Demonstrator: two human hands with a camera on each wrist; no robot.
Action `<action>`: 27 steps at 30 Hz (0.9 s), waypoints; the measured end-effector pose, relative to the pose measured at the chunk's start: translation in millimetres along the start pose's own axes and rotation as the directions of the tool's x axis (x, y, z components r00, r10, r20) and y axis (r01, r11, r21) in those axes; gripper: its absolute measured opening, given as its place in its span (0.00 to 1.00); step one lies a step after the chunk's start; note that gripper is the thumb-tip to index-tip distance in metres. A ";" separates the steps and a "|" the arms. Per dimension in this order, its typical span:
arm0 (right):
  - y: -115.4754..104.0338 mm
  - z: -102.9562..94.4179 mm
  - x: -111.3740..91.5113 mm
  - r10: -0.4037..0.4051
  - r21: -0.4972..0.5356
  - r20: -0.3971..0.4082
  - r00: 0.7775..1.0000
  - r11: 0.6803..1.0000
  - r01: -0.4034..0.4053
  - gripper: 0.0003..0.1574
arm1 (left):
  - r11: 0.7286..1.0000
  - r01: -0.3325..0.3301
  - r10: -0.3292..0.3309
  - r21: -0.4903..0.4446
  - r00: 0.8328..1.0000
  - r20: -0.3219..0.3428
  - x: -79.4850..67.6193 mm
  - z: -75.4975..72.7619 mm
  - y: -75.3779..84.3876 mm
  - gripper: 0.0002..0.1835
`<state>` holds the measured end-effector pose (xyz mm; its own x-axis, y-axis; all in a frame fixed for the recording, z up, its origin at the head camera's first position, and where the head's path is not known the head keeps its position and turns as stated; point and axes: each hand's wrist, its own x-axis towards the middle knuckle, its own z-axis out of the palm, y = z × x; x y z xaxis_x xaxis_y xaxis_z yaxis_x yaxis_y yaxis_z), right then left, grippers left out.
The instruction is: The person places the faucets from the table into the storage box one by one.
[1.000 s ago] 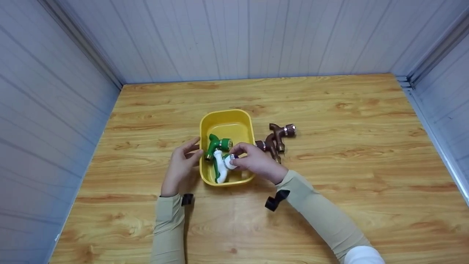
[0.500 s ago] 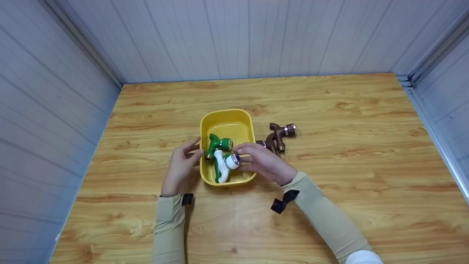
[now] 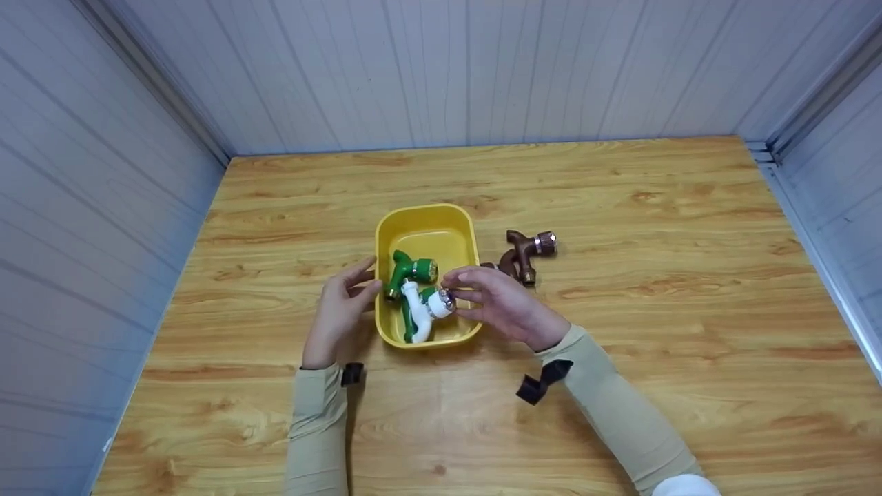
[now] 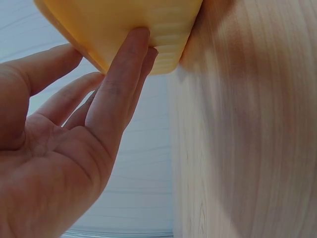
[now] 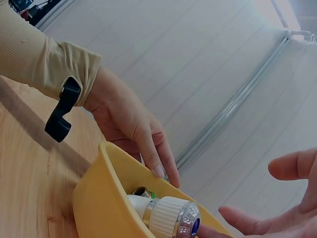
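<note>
A white faucet [image 3: 419, 317] with a ribbed knob [image 5: 168, 216] lies in the yellow plastic bin [image 3: 433, 242], partly over a green faucet [image 3: 407, 324]. Another green faucet [image 3: 400, 274] is beside them, toward the bin's left wall. My right hand [image 3: 508, 307] is over the bin's right rim with parted fingers, fingertips right at the white faucet's knob, holding nothing. My left hand [image 3: 339, 306] stays at the bin's left side, its fingers extended along the outer wall in the left wrist view and its thumb at the rim.
Just right of the bin, a brown faucet [image 3: 526, 252] lies on the wood-grain table [image 3: 661, 275]. Another brown faucet [image 3: 508, 264] lies against it, partly hidden behind my right hand. Pale panel walls [image 3: 441, 76] enclose the table at the back and sides.
My right hand has let go of the white faucet's knob and drawn back to the right with its fingers spread. The white faucet now rests in the bin. My left hand has stayed put.
</note>
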<state>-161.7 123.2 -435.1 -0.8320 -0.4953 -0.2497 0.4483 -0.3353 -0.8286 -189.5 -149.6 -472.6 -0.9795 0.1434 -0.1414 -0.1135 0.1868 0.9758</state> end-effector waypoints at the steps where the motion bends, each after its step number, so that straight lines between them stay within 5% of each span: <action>1: -0.3 -0.1 -0.3 0.000 0.000 -0.002 1.000 1.000 0.000 0.18 | 1.000 -0.007 0.007 0.007 1.000 0.001 0.3 -0.6 -0.1 0.27; 27: -3.8 -7.0 -7.6 -0.032 0.033 -0.029 0.999 0.999 0.033 0.26 | 1.000 -0.011 0.011 -0.002 1.000 -0.004 -0.5 0.8 0.4 0.27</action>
<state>-159.4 133.9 -433.5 -0.8551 -0.4607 -0.2377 0.4312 -0.3777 -0.8194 -188.9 -148.8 -472.3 -0.9814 0.1410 -0.1299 -0.1031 0.1833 0.9776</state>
